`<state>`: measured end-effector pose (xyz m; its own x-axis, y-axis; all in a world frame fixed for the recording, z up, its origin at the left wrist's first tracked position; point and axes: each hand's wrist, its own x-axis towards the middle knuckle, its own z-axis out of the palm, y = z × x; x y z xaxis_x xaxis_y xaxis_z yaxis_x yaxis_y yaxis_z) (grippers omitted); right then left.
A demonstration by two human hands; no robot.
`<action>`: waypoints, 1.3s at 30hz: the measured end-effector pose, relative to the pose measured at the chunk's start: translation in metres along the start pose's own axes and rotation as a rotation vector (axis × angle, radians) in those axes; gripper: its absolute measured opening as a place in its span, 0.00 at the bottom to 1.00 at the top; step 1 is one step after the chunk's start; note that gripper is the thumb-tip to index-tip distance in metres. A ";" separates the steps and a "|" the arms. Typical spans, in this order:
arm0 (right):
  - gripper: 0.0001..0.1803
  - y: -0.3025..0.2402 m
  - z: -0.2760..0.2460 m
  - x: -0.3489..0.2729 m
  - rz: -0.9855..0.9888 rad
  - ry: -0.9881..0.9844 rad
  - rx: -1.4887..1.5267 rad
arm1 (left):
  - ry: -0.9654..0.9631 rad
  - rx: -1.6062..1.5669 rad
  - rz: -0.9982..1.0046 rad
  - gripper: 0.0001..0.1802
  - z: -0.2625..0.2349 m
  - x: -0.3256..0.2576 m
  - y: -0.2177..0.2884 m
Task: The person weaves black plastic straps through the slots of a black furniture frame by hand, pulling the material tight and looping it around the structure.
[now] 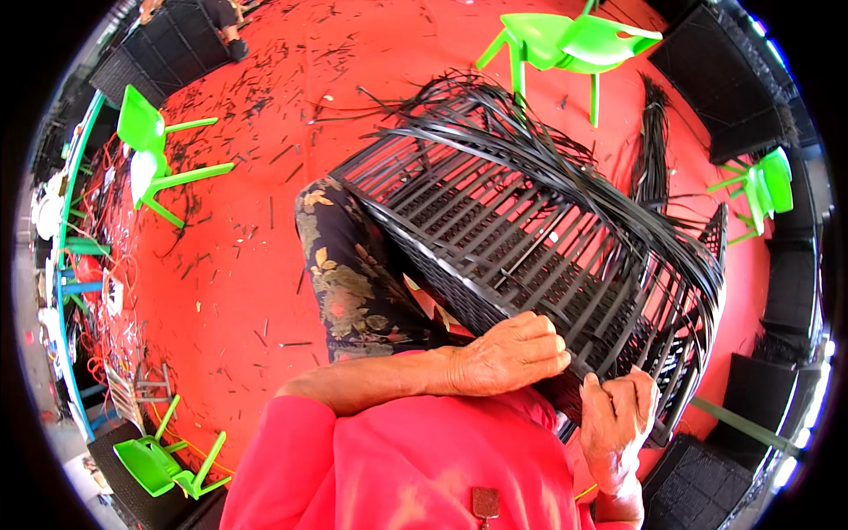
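Note:
A black woven wicker frame (530,230), partly woven, lies tilted across my lap with loose black strips fanning over its top. My left hand (512,353) rests on the near edge of the frame, fingers curled over the strips. My right hand (618,415) grips a black strip at the frame's lower right edge, fingers closed on it. My leg in dark floral trousers (353,283) shows under the frame. My pink sleeve and top (397,459) fill the bottom of the view.
The red floor (265,265) is littered with short black strip offcuts. Green plastic chairs stand at the top (565,44), left (146,150), lower left (159,464) and right (764,185). A bundle of black strips (654,150) lies beyond the frame. Finished black wicker pieces (724,79) line the edges.

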<state>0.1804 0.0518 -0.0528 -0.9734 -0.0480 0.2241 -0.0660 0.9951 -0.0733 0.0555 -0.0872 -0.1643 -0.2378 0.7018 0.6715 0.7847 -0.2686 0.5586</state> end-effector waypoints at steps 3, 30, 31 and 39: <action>0.07 -0.001 -0.003 0.003 0.041 -0.026 0.042 | 0.069 0.066 -0.033 0.18 -0.006 -0.004 0.001; 0.10 0.005 -0.013 0.008 0.138 -0.064 0.124 | -0.361 0.433 -0.677 0.21 -0.150 -0.089 -0.109; 0.10 0.005 -0.013 0.007 0.141 -0.061 0.133 | -0.363 0.433 -0.680 0.21 -0.150 -0.089 -0.110; 0.10 0.000 -0.014 0.009 0.124 -0.061 0.125 | -0.298 0.491 -0.844 0.19 -0.173 -0.125 -0.136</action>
<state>0.1748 0.0523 -0.0377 -0.9870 0.0650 0.1468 0.0318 0.9755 -0.2178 -0.1208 -0.2525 -0.2396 -0.7224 0.6907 -0.0347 0.5913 0.6429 0.4870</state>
